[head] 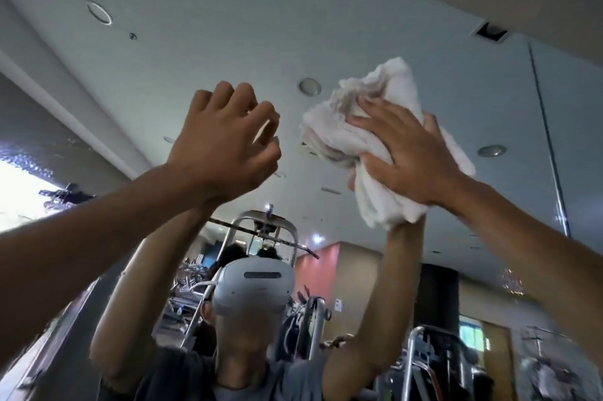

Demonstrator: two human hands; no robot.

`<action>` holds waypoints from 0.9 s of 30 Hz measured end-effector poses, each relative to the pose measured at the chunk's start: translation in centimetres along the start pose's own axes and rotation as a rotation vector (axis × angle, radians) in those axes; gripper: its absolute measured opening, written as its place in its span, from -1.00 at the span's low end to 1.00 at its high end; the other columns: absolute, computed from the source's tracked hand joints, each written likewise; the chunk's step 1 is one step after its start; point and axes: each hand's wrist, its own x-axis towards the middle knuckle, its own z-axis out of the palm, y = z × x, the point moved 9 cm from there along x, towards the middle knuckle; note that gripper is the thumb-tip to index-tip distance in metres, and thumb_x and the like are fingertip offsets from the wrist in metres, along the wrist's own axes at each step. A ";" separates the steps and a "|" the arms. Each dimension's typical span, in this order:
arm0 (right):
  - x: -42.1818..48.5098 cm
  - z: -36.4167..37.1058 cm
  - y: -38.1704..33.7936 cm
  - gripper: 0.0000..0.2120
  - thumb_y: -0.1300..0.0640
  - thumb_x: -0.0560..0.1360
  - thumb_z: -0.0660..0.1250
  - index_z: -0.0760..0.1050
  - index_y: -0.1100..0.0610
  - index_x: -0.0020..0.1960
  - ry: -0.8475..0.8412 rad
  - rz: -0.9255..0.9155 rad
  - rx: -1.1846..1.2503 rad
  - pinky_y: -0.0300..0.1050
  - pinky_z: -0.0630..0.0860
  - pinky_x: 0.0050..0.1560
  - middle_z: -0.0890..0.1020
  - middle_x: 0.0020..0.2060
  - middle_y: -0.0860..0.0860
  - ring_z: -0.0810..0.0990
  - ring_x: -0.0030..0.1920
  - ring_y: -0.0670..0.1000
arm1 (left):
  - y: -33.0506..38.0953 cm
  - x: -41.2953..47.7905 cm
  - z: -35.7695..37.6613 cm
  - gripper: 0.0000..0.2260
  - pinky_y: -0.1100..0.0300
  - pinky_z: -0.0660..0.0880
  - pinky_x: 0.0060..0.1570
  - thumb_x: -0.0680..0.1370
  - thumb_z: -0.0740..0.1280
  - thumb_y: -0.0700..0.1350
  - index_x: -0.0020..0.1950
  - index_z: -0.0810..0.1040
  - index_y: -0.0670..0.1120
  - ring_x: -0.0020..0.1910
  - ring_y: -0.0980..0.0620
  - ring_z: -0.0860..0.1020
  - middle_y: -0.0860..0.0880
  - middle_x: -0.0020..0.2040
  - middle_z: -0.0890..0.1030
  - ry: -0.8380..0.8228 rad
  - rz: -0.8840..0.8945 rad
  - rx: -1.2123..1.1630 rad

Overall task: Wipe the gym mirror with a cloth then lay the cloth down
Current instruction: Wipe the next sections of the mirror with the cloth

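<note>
The gym mirror fills the view ahead and above me, reflecting the ceiling and my own raised arms. A crumpled white cloth lies flat against the glass high up on the right. My right hand presses it to the mirror with spread, fairly straight fingers, the thumb along the cloth's lower edge. My left hand is raised beside it on the left, fingers loosely curled and holding nothing, near the glass; contact with the mirror cannot be told.
A vertical seam between mirror panels runs down the right side. The reflection shows gym machines and a person wearing a white headset. A bright window reflection lies at the left edge.
</note>
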 end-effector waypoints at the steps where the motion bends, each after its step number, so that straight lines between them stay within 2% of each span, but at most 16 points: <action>1: -0.8 -0.4 1.1 -0.42 -0.21 0.46 0.10 0.28 -0.20 0.49 0.004 -0.027 0.006 0.16 0.17 0.32 0.29 0.53 -0.12 0.22 0.50 -0.03 | -0.1 -0.1 0.0 -0.60 -0.02 0.26 0.01 0.51 0.13 0.13 0.12 0.58 -0.09 0.01 -0.14 0.38 -0.12 0.00 0.48 -0.002 -0.015 -0.019; 3: -1.4 -1.0 4.2 -0.41 -0.23 0.46 0.08 0.27 -0.22 0.48 0.028 0.086 0.009 0.18 0.19 0.30 0.30 0.52 -0.12 0.21 0.48 -0.04 | -0.6 -0.3 0.2 -0.56 -0.03 0.25 0.10 0.51 0.09 0.15 0.20 0.56 -0.06 0.12 -0.12 0.38 -0.12 0.12 0.49 -0.022 -0.051 -0.050; 6: 0.8 -1.3 9.4 -0.38 -0.28 0.47 0.00 0.26 -0.14 0.50 0.076 0.494 -0.056 0.29 0.17 0.36 0.30 0.51 -0.08 0.22 0.49 0.06 | -1.3 -0.1 0.7 -0.46 -0.08 0.19 0.32 0.49 0.03 0.21 0.33 0.50 0.00 0.34 -0.12 0.36 -0.12 0.32 0.46 -0.087 -0.104 -0.087; 8: 3.2 -1.4 10.8 -0.44 -0.22 0.55 0.03 0.25 -0.07 0.50 0.107 0.747 -0.101 0.32 0.15 0.38 0.33 0.49 -0.02 0.24 0.47 0.11 | -1.6 -0.1 1.1 -0.36 -0.14 0.03 0.48 0.48 -0.04 0.26 0.48 0.38 0.04 0.53 -0.14 0.22 -0.17 0.51 0.33 -0.147 -0.155 -0.084; 9: 4.5 -1.2 10.5 -0.47 -0.19 0.58 0.04 0.25 -0.05 0.51 0.110 0.810 -0.111 0.32 0.14 0.38 0.33 0.49 0.00 0.24 0.47 0.12 | -2.0 -0.2 1.3 -0.31 -0.16 -0.08 0.53 0.48 -0.08 0.28 0.56 0.28 0.07 0.60 -0.12 0.09 -0.19 0.59 0.20 -0.175 -0.201 -0.073; 10: 6.0 -1.2 9.4 -0.49 -0.16 0.60 0.05 0.24 -0.05 0.52 0.107 0.803 -0.115 0.31 0.12 0.39 0.31 0.50 0.01 0.23 0.48 0.12 | -2.4 -0.4 1.4 -0.27 -0.17 -0.16 0.54 0.47 -0.12 0.30 0.61 0.17 0.08 0.63 -0.11 -0.03 -0.19 0.64 0.08 -0.195 -0.248 -0.060; 12: 8.5 -0.6 5.7 -0.48 -0.16 0.59 0.06 0.21 -0.13 0.54 0.047 0.587 -0.096 0.28 0.08 0.39 0.24 0.55 -0.06 0.19 0.52 0.06 | -2.8 -0.6 1.7 -0.23 -0.20 -0.21 0.54 0.45 -0.17 0.32 0.64 0.04 0.08 0.63 -0.09 -0.13 -0.17 0.65 -0.05 -0.223 -0.288 -0.038; 15: 8.0 0.1 0.1 -0.39 -0.24 0.47 -0.02 0.20 -0.26 0.52 -0.070 0.159 -0.049 0.19 0.07 0.38 0.17 0.57 -0.19 0.13 0.55 -0.07 | -2.8 -0.6 2.1 -0.24 -0.24 -0.18 0.54 0.45 -0.21 0.32 0.64 0.02 0.09 0.63 -0.10 -0.13 -0.16 0.66 -0.04 -0.257 -0.277 -0.026; 17: 5.8 0.1 -0.3 -0.38 -0.25 0.45 0.01 0.20 -0.28 0.51 -0.075 0.048 0.009 0.18 0.09 0.39 0.18 0.56 -0.20 0.13 0.55 -0.09 | -3.0 -0.6 2.2 -0.24 -0.25 -0.18 0.53 0.46 -0.24 0.32 0.64 0.00 0.09 0.63 -0.11 -0.14 -0.16 0.65 -0.06 -0.276 -0.271 -0.007; 18: 4.8 -0.4 0.7 -0.39 -0.25 0.45 0.04 0.19 -0.29 0.51 -0.055 0.044 0.035 0.21 0.13 0.39 0.20 0.56 -0.19 0.16 0.54 -0.08 | -3.0 -0.7 2.3 -0.24 -0.25 -0.18 0.53 0.47 -0.26 0.31 0.64 -0.03 0.09 0.63 -0.11 -0.16 -0.16 0.65 -0.08 -0.285 -0.270 0.004; 20: 4.1 -0.7 5.0 -0.41 -0.29 0.46 0.02 0.15 -0.30 0.50 -0.024 0.150 0.018 0.31 0.20 0.40 0.27 0.54 -0.11 0.21 0.53 0.00 | -2.8 -0.6 2.5 -0.26 -0.25 -0.19 0.54 0.48 -0.27 0.31 0.64 -0.09 0.09 0.63 -0.12 -0.18 -0.16 0.65 -0.12 -0.296 -0.265 0.017; 23: 7.2 -0.9 10.8 -0.35 -0.42 0.51 -0.10 0.19 -0.21 0.53 0.042 0.528 -0.034 0.40 0.16 0.41 0.28 0.53 -0.08 0.24 0.50 0.10 | -2.7 -0.3 2.4 -0.27 -0.25 -0.14 0.54 0.49 -0.22 0.31 0.64 -0.08 0.09 0.63 -0.13 -0.15 -0.16 0.65 -0.10 -0.328 -0.269 0.029; 25: 10.3 -0.1 10.5 -0.43 -0.28 0.57 -0.02 0.20 -0.14 0.54 0.057 0.751 -0.077 0.38 0.08 0.42 0.27 0.54 -0.04 0.23 0.50 0.13 | -2.8 0.0 2.2 -0.26 -0.23 -0.01 0.51 0.48 -0.18 0.33 0.63 0.00 0.09 0.62 -0.14 -0.04 -0.16 0.64 0.01 -0.348 -0.235 0.070; 26: 12.2 0.3 9.0 -0.45 -0.22 0.58 0.00 0.20 -0.13 0.54 0.058 0.752 -0.081 0.37 0.07 0.42 0.26 0.54 -0.03 0.22 0.50 0.12 | -3.1 0.1 1.7 -0.26 -0.20 0.07 0.46 0.48 -0.16 0.35 0.62 0.07 0.09 0.60 -0.14 0.05 -0.16 0.62 0.10 -0.341 -0.197 0.097; 27: 14.1 0.5 6.6 -0.46 -0.20 0.58 0.01 0.20 -0.15 0.54 0.047 0.679 -0.083 0.37 0.07 0.42 0.24 0.55 -0.05 0.21 0.51 0.09 | -3.5 0.3 1.2 -0.27 -0.17 0.15 0.38 0.49 -0.13 0.36 0.60 0.17 0.08 0.57 -0.14 0.16 -0.16 0.58 0.21 -0.316 -0.143 0.114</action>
